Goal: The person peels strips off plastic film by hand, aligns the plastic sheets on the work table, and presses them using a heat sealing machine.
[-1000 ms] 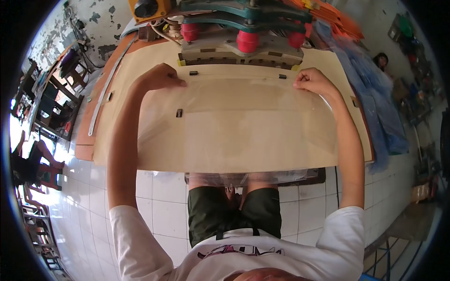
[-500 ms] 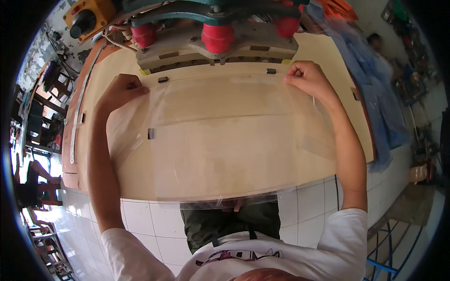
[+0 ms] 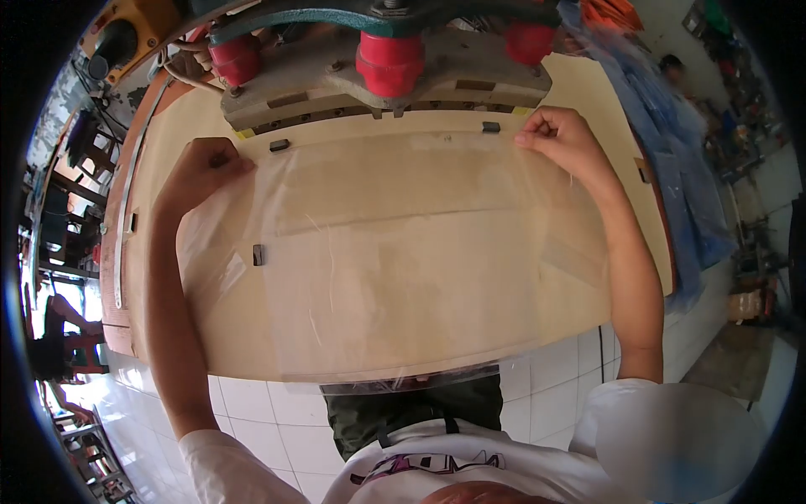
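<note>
A clear plastic sheet (image 3: 403, 286) lies over the cream-coloured worktable (image 3: 588, 92), its near edge hanging over the front above my lap. My left hand (image 3: 201, 175) pinches the far left corner of the sheet between thumb and fingers. At the far right corner, my right hand (image 3: 557, 139) holds the sheet in a similar pinch. Small black blocks sit by the sheet: one (image 3: 279, 145) near my left hand, another (image 3: 491, 128) near my right hand, and a third (image 3: 259, 254) along the left side.
Just beyond the sheet stands a press head (image 3: 311, 88) with red cylindrical mounts (image 3: 390, 63) and a green frame. An orange control box with a black knob (image 3: 117, 46) is at upper left. A metal ruler (image 3: 126, 210) lines the left side; blue plastic (image 3: 684, 193) hangs at right.
The view has shifted slightly, so the press head and left blocks appear further left. Both hands keep their pinch on the sheet, with little movement relative to the table.
</note>
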Action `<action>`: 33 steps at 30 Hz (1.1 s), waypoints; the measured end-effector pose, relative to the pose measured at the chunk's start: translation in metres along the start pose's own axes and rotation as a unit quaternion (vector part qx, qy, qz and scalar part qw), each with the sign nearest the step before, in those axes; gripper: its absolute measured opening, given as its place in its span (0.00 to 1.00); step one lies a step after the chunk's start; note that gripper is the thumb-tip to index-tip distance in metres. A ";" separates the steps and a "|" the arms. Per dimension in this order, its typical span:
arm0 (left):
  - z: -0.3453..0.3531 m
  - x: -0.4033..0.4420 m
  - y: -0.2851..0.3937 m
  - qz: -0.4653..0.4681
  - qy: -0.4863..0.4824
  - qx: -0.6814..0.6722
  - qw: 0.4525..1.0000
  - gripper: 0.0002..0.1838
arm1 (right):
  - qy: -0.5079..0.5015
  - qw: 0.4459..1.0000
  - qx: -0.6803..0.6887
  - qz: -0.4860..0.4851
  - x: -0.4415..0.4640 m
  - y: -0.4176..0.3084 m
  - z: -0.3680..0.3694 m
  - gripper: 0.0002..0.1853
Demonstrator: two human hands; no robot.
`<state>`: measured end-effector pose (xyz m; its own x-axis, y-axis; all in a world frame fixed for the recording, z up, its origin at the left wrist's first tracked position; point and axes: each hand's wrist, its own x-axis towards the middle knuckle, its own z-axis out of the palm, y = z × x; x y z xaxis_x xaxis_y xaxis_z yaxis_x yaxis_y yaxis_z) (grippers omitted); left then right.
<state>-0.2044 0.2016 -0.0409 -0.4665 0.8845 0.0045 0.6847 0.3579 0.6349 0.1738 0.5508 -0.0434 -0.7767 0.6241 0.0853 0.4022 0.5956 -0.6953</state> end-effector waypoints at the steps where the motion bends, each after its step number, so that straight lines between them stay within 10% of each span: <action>1: -0.001 0.000 0.003 -0.006 -0.003 0.004 1.000 0.17 | -0.003 1.000 0.000 -0.003 0.000 0.000 -0.001 0.11; 33: -0.008 -0.009 0.010 0.039 0.035 0.085 0.995 0.14 | -0.025 1.000 0.012 0.014 0.004 0.004 -0.002 0.08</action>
<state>-0.1982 0.1952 -0.0287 -0.4419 0.8906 0.1073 0.8026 0.3391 0.4907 0.1736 0.5570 -0.0444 -0.7894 0.6132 0.0303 0.4119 0.5656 -0.7144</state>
